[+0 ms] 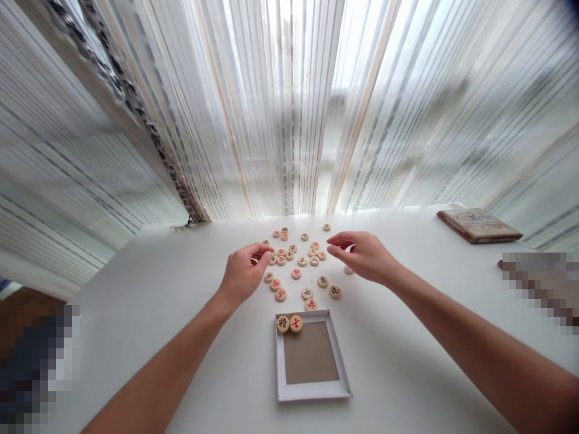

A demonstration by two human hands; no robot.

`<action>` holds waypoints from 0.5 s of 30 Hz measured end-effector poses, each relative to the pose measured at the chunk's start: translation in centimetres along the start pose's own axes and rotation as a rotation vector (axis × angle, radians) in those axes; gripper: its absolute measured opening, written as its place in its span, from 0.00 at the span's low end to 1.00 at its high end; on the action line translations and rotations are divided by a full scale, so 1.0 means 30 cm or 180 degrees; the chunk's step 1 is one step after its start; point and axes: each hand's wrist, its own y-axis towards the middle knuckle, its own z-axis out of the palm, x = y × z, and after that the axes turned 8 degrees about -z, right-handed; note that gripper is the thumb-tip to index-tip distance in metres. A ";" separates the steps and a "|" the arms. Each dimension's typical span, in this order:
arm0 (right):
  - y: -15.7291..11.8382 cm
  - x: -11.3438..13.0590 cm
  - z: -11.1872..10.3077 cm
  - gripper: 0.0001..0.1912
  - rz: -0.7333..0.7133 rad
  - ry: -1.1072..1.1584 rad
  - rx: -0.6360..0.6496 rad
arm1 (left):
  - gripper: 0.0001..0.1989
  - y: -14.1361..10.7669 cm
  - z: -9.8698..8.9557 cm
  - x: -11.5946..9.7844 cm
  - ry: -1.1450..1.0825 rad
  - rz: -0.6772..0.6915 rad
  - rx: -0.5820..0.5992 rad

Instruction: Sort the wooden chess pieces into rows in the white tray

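Round wooden Chinese chess pieces [296,274] with red or black characters lie scattered face up on the white table. My left hand [246,271] hovers at the left edge of the scatter, fingers curved and thumb apart from the forefinger, its tips close to a few pieces. Over the right side is my right hand [359,253], thumb and fingers slightly parted, with nothing visible between them. A shallow white box tray [284,395] rests nearer me. In its far left corner sit a black-marked piece [283,324] and a red-marked piece [296,323], side by side.
A flat brown-edged box [479,225] with a printed top lies at the table's far right. Closer on the right is a blurred-out object [540,286]. String curtains [289,120] hang along the table's far edge.
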 end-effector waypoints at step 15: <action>0.260 -0.046 0.210 0.12 -0.0294 -0.0359 0.0031 | 0.08 0.126 0.174 -0.012 -0.0290 0.0412 0.0013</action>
